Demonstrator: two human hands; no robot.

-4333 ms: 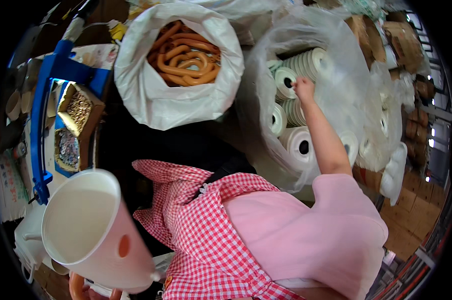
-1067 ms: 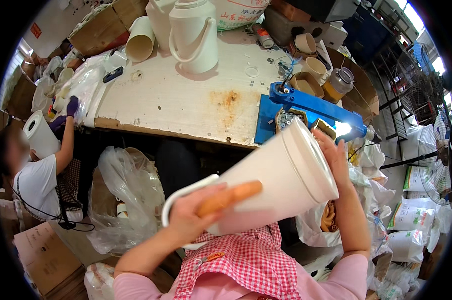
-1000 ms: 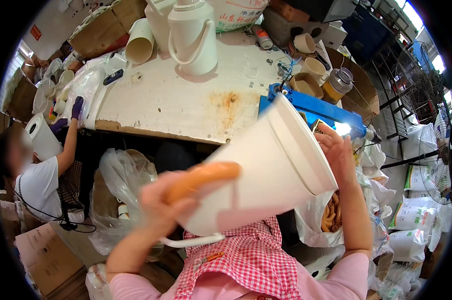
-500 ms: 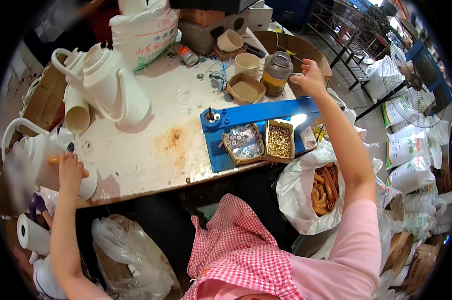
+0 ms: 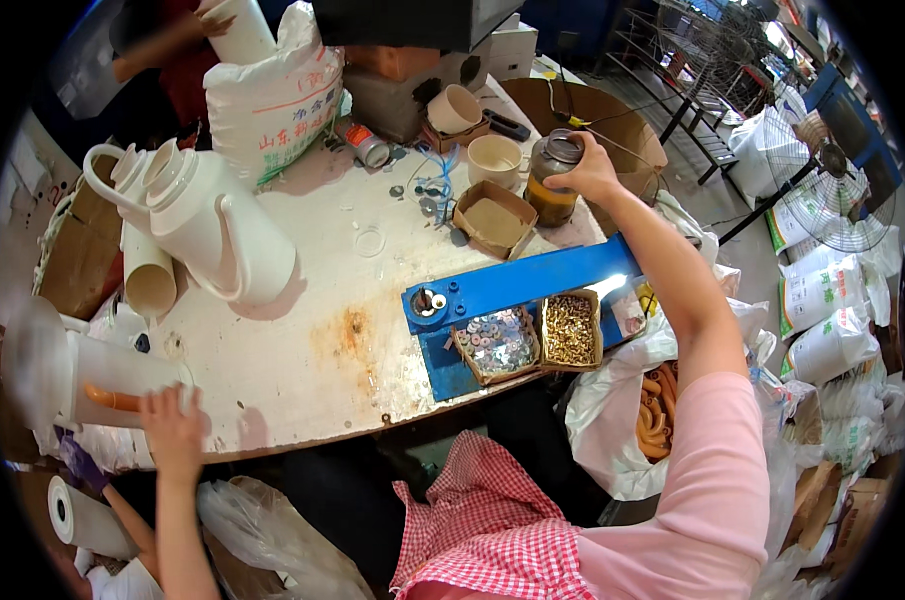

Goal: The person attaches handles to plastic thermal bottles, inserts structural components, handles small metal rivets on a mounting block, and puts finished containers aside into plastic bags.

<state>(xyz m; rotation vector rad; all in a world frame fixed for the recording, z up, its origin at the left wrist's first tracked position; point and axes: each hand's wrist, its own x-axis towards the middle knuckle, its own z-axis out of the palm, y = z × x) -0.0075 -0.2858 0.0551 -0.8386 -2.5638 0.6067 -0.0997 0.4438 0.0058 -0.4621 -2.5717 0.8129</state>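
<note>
At the upper right, my right hand (image 5: pixel 590 172) is closed around the neck of a glass jar (image 5: pixel 552 200) with amber-brown contents, thumb on the near side and fingers by the lid. My left hand (image 5: pixel 175 430), smeared by motion, has its fingers apart at the lower left. It is beside a white jug (image 5: pixel 122 365) that lies on its side with an orange handle (image 5: pixel 112 398); whether they touch I cannot tell. Two more white jugs stand beyond, the nearer one (image 5: pixel 217 230) upright. A blue metal fixture (image 5: pixel 522 268) lies across the table's right side.
Cardboard boxes hold washers (image 5: pixel 497 342) and brass-coloured screws (image 5: pixel 570 330). A bag (image 5: pixel 612 430) of orange handles hangs at the table edge. An open carton (image 5: pixel 494 220) and a cup (image 5: pixel 494 160) flank the jar. Co-workers' hands show at upper left and a purple glove (image 5: pixel 80 462) at lower left.
My right hand has come down and taken hold of the jar. My left hand has let go of the jug's orange handle and moved toward me. The view has shifted slightly.
</note>
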